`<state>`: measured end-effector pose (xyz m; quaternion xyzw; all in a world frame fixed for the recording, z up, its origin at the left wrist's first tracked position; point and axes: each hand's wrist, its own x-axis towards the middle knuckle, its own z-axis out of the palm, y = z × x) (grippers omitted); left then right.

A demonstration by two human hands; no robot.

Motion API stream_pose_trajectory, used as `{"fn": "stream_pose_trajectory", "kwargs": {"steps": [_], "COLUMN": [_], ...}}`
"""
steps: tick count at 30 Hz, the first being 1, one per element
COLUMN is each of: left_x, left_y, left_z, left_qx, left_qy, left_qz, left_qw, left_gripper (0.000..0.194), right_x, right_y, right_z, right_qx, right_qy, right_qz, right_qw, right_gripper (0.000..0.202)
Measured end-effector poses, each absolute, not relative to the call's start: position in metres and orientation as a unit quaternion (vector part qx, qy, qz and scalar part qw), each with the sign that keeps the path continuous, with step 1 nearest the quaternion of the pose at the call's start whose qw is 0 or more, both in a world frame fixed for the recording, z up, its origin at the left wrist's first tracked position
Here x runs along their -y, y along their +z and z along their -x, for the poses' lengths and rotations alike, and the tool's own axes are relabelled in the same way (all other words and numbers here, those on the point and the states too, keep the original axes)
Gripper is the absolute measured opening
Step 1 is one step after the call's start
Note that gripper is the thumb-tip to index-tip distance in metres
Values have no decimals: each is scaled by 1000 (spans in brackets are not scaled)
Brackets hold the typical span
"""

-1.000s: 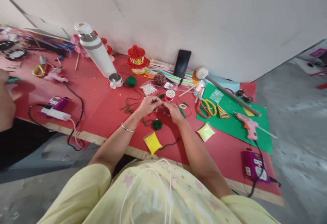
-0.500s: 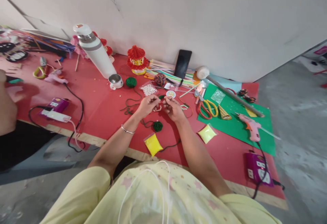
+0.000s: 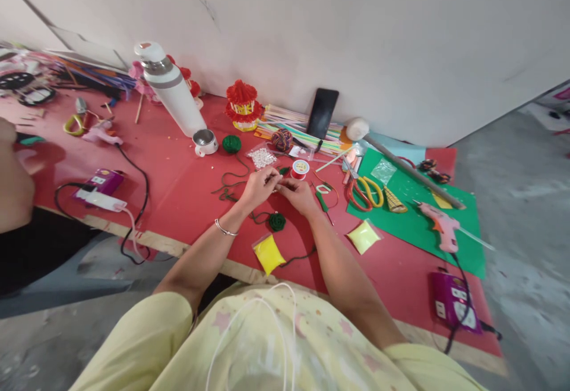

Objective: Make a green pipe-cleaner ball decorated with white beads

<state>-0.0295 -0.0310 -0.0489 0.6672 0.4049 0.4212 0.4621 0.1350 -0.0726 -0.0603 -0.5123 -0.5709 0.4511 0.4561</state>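
Note:
Over the middle of the red table, my left hand (image 3: 262, 188) and my right hand (image 3: 297, 195) meet fingertip to fingertip. Both are closed in a pinch. A small string of pale beads, visible earlier at the left fingers, is now mostly hidden between them. Just beyond the fingers stands a spool of red thread (image 3: 300, 169) with a white label. A ball of dark green yarn (image 3: 276, 221) lies below my hands, its strand trailing left. Right of my right hand lies a slim green-handled tool (image 3: 321, 201) with a thin metal tip. Behind the left hand is a bag of white beads (image 3: 262, 156).
Scissors (image 3: 366, 192) and a pink glue gun (image 3: 440, 226) lie on green sheet (image 3: 401, 224) at right. A yellow packet (image 3: 269, 254) sits near the front edge. Further back are a white flask (image 3: 176, 97), a metal cup (image 3: 205, 142) and a phone (image 3: 322, 113). Another person's arm (image 3: 15, 183) is far left.
My hands have come together, and my right hand has turned over, its fingers now pointing left. The bead string has slipped from sight. More of the red spool and the green-handled tool shows.

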Motion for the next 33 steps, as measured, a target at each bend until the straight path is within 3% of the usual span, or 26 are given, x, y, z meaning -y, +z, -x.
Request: {"fn": "stream_pose_trajectory", "kwargs": {"steps": [5,18,26,33], "left_x": [29,24,21,14], "left_y": [-46,-47,-47,-54], "left_z": [30,37,41,44], "left_qx": [-412,-355,-309,-264], "left_qy": [424,399,418,389], "left_qz": [-668,-624,-800,-839], "left_qw": [453,570,300,275], "left_gripper": [17,29,27,23], "right_x": [73,74,74,75], "right_y": [-59,-55,-54,-53], "right_z": [-135,-139,-139,-141], "right_qx": [570,550,499,510], "right_qy": [448,461,510,515], "right_qz": [514,515,533,521], "right_qw": [459,469,454,451], "right_gripper": [25,32,36,35]}}
